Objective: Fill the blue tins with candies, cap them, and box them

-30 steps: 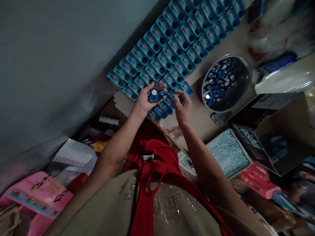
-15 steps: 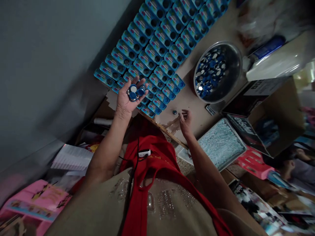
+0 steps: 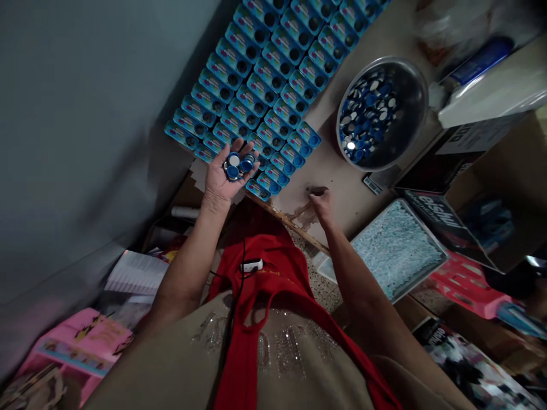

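My left hand [image 3: 220, 177], palm up and fingers half curled, holds several small round blue-and-silver discs [image 3: 233, 171]. It hangs over the near edge of rows of blue trays [image 3: 256, 85], each with a printed label and a round well at one end. Some wells look dark, while those in the nearest right row show bright blue. On the bare table to the right, my right hand [image 3: 321, 200] is closed with its fingertips down at the surface. Whatever those fingers hold is hidden.
A steel bowl [image 3: 416, 108] of similar discs stands right of the trays. Nearer me is a shallow tray [image 3: 440, 259] of pale blue bits. An open carton [image 3: 453, 210], a red plastic stool [image 3: 465, 285] and a small grey device [image 3: 372, 185] lie right. A wall [image 3: 85, 114] rises left.
My right hand's fingers have come down and closed where a small dark disc lay on the table; that disc is out of sight. My left hand still holds its discs. The view has shifted slightly.
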{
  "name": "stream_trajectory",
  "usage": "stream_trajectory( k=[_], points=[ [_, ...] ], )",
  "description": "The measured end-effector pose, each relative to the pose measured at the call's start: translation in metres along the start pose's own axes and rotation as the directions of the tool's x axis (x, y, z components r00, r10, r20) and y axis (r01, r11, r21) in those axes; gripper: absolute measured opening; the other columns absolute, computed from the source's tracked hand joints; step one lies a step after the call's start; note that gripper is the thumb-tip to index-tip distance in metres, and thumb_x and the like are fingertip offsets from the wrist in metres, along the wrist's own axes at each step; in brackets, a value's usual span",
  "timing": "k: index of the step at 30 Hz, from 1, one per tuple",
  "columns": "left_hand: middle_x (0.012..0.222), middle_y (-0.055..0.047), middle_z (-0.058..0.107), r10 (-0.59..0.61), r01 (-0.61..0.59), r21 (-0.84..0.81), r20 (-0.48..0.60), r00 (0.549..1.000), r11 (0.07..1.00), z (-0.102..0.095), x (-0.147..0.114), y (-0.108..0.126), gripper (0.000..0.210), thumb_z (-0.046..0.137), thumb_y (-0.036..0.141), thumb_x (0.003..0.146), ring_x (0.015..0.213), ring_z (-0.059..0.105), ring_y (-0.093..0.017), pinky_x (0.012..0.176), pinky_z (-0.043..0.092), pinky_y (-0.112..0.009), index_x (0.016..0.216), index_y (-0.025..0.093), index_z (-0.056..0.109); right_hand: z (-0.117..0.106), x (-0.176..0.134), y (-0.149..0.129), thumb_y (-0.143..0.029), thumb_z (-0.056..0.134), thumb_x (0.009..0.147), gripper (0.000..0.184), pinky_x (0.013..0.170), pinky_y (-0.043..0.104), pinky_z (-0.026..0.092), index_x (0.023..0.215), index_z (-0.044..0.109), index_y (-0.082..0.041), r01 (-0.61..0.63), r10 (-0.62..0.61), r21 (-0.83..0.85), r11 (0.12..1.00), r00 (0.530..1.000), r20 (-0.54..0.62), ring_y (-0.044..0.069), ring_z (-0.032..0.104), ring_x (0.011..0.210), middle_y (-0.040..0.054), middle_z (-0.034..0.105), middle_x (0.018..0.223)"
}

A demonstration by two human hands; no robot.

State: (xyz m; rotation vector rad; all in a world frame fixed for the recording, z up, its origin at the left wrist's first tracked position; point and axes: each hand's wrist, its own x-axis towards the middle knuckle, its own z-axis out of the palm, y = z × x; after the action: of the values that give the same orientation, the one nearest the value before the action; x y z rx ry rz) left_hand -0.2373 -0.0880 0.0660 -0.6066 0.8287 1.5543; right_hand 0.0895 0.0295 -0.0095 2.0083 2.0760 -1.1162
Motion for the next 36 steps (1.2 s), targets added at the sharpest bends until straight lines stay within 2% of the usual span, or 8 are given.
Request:
stream_trajectory(
  k=[4,8,11,14,19,30,33,36],
  points=[
    [0.130,-0.008,0.085,0.018,-0.017,-0.034,0.008,1.000,0.999,0.000,-0.006,0.005,0.035,0.051,0.042,0.117,0.140,0.075,-0.030,0.115,0.065,-0.050,0.130,0.023,0.078,-0.009,-0.032,-0.021,-0.038,0.059,0.082,0.036,0.077,0.039,0.060,0.097,0.082,-0.016,0.026,-0.026,0.085,0.996,1.000,0.000,0.028,0.074,0.084,0.0141,0.082,0.092],
    [0.130,-0.008,0.085,0.024,-0.024,-0.063,0.008,1.000,0.998,-0.001,-0.011,0.005,0.036,0.051,0.043,0.118,0.141,0.074,-0.030,0.117,0.064,-0.049,0.129,0.022,0.078,0.004,-0.069,-0.075,-0.037,0.070,0.088,0.026,0.086,0.037,0.059,0.101,0.087,-0.023,0.265,-0.275,0.096,0.960,0.953,0.124,0.025,0.074,0.086,0.0088,0.082,0.097],
    [0.130,-0.008,0.085,0.016,-0.015,-0.082,0.010,1.000,0.997,-0.001,-0.014,0.000,0.036,0.051,0.042,0.118,0.141,0.074,-0.030,0.120,0.062,-0.051,0.133,0.023,0.077,0.020,-0.075,-0.119,-0.026,0.069,0.092,0.020,0.088,0.036,0.055,0.101,0.086,-0.023,0.421,-0.392,-0.113,0.900,0.895,0.211,0.027,0.075,0.095,0.0099,0.081,0.101],
    [0.133,-0.010,0.084,0.003,-0.002,-0.104,0.011,1.000,0.995,-0.001,-0.016,-0.005,0.036,0.052,0.042,0.118,0.141,0.074,-0.030,0.123,0.059,-0.051,0.135,0.022,0.076,0.032,-0.069,-0.147,-0.019,0.067,0.093,0.019,0.082,0.034,0.051,0.100,0.084,-0.023,0.413,-0.326,-0.349,0.841,0.902,0.282,0.028,0.074,0.100,0.0113,0.082,0.107],
    [0.137,-0.009,0.083,-0.006,0.006,-0.117,0.000,1.000,0.993,-0.008,-0.016,-0.002,0.034,0.055,0.042,0.117,0.142,0.074,-0.030,0.120,0.061,-0.050,0.134,0.023,0.077,0.039,-0.059,-0.162,-0.016,0.063,0.096,0.016,0.076,0.035,0.047,0.097,0.078,-0.023,0.416,-0.281,-0.465,0.782,0.900,0.334,0.027,0.072,0.095,0.0115,0.082,0.107],
    [0.126,-0.010,0.086,-0.040,0.042,-0.123,0.018,0.999,0.992,-0.006,-0.004,0.001,0.030,0.059,0.040,0.113,0.132,0.079,-0.029,0.116,0.064,-0.048,0.127,0.022,0.079,0.033,-0.041,-0.178,-0.027,0.082,0.091,0.017,0.070,0.034,0.044,0.100,0.068,-0.029,0.428,-0.309,-0.388,0.816,0.891,0.333,0.024,0.065,0.077,0.0027,0.074,0.084],
    [0.124,-0.010,0.087,-0.068,0.069,-0.105,0.015,0.998,0.992,-0.001,0.000,-0.002,0.028,0.059,0.037,0.112,0.131,0.080,-0.029,0.115,0.064,-0.046,0.119,0.020,0.080,0.019,-0.038,-0.187,-0.040,0.079,0.099,0.016,0.074,0.034,0.047,0.105,0.072,-0.028,0.476,-0.411,-0.287,0.831,0.874,0.260,0.024,0.067,0.081,0.0032,0.075,0.090],
    [0.124,-0.009,0.087,-0.060,0.060,-0.073,0.006,0.998,0.996,0.006,0.009,-0.007,0.030,0.057,0.038,0.113,0.127,0.081,-0.027,0.109,0.067,-0.040,0.111,0.020,0.081,0.012,-0.030,-0.198,-0.036,0.070,0.106,0.021,0.081,0.033,0.050,0.124,0.078,-0.027,0.602,-0.577,-0.181,0.777,0.798,0.176,0.023,0.070,0.092,0.0064,0.079,0.110]
  ],
)
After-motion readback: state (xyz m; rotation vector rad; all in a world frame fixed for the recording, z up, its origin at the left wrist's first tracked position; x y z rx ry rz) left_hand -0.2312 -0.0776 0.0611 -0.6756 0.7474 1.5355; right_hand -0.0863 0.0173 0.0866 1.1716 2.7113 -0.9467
